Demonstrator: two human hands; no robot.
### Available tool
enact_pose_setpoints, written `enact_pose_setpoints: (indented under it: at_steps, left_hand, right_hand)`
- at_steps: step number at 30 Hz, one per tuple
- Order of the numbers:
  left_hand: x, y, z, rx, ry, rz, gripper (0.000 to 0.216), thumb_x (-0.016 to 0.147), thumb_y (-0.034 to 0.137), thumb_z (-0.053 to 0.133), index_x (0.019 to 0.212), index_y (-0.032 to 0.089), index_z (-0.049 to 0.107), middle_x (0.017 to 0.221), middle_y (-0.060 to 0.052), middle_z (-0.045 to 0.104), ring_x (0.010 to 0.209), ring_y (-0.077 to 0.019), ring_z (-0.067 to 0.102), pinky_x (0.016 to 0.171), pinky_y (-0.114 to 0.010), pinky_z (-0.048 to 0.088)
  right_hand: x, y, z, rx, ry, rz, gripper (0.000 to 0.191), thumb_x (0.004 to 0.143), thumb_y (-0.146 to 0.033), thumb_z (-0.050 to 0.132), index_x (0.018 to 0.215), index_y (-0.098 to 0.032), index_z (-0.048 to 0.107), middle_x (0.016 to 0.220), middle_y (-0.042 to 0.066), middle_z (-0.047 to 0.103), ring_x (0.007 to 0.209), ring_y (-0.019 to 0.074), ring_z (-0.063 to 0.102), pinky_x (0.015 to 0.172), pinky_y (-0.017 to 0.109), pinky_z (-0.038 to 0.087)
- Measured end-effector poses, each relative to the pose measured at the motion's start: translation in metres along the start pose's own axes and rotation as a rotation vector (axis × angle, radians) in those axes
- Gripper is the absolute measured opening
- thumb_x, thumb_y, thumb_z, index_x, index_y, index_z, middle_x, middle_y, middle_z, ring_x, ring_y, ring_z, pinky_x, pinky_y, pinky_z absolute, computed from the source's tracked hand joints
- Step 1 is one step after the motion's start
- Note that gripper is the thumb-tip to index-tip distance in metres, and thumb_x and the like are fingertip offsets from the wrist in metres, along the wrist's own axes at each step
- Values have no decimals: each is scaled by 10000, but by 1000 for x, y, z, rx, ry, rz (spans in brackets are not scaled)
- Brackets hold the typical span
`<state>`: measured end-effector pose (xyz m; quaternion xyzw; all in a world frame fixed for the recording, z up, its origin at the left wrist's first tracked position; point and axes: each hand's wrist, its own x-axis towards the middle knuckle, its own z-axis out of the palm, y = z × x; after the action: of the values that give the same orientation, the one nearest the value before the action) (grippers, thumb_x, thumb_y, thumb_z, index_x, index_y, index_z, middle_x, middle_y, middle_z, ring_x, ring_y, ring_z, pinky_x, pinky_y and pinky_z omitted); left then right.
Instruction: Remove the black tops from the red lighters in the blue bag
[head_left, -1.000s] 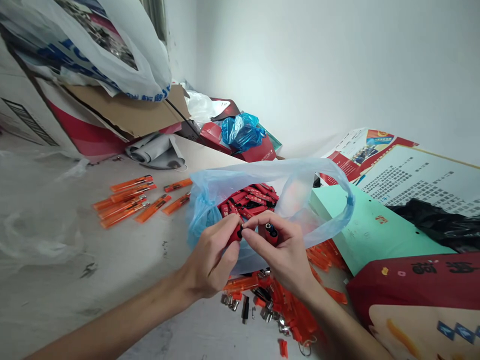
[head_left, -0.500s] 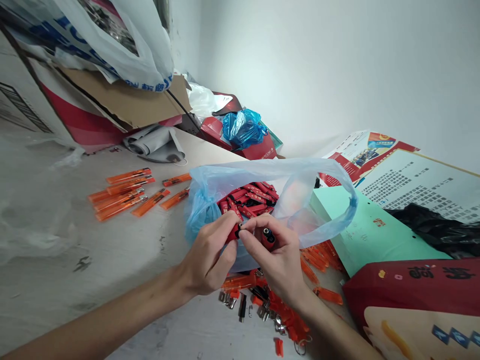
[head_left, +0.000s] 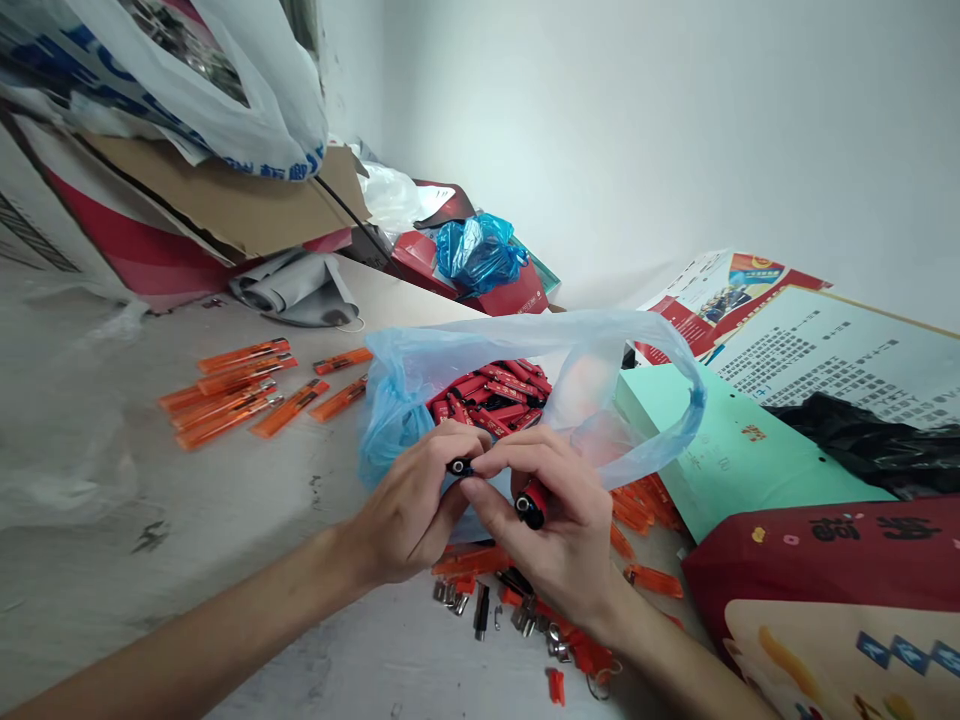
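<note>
My left hand (head_left: pixel 416 505) is closed round a lighter whose black end (head_left: pixel 457 467), with a small round nozzle, points towards me. Most of its body is hidden by the fingers. Thumb and forefinger of my right hand (head_left: pixel 559 515) pinch at the side of that black end. A second red lighter (head_left: pixel 534 500), also black-ended, is tucked under the curled fingers of my right hand. Just behind both hands, a pale blue plastic bag (head_left: pixel 390 410) lies open with many red lighters (head_left: pixel 499 395) inside.
Orange lighters (head_left: pixel 225 385) lie at the left, with more orange ones (head_left: pixel 645 505) at the right. Metal caps (head_left: pixel 454 597) and orange pieces (head_left: pixel 592 655) are scattered below my hands. A green box (head_left: pixel 720 450), red bag (head_left: pixel 817 550) and black plastic (head_left: pixel 840 440) stand right.
The lighter in my left hand has turned so its black end now faces me. The right hand has tilted its second lighter's end downward. The view has shifted slightly.
</note>
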<state>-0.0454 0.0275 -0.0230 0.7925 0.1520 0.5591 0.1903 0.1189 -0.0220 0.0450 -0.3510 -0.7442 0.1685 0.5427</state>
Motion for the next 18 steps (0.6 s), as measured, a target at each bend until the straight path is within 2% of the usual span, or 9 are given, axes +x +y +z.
enact_pose_setpoints:
  at_steps: [3,9,13,18]
  left_hand:
    - [0,-1,-1,15,10,39,306,1041,137,498,1331,235,487,1139,-107,650,1037,-255,658,890,-432,601]
    - [0,-3,0,1,6,77,247,1054,136,479,1287,219,479,1088,-86,615,1002,-227,627,891,-384,583]
    - [-1,-2,-1,-29,12,54,214,1055,133,481,1248,225,467,1035,-65,588,922,-209,601,810,-344,562]
    - [-2,1,-3,-44,51,4,141,1069,169,470,1191,239,483,1037,-65,591,901,-220,610,796,-360,551]
  right_hand:
    - [0,1,-1,5,-20,-11,200,931,-146,775,1094,-260,759,965,24,747,806,166,676,711,331,606]
    - [0,1,-3,46,-23,-21,188,929,-133,779,1070,-255,767,942,22,737,830,170,693,727,330,612]
    - [-3,-3,-7,87,18,-6,231,928,-138,776,1112,-275,752,935,17,726,794,167,670,651,317,574]
    - [-11,-3,-12,39,103,29,193,938,-227,761,1106,-318,732,937,30,692,653,166,568,512,330,468]
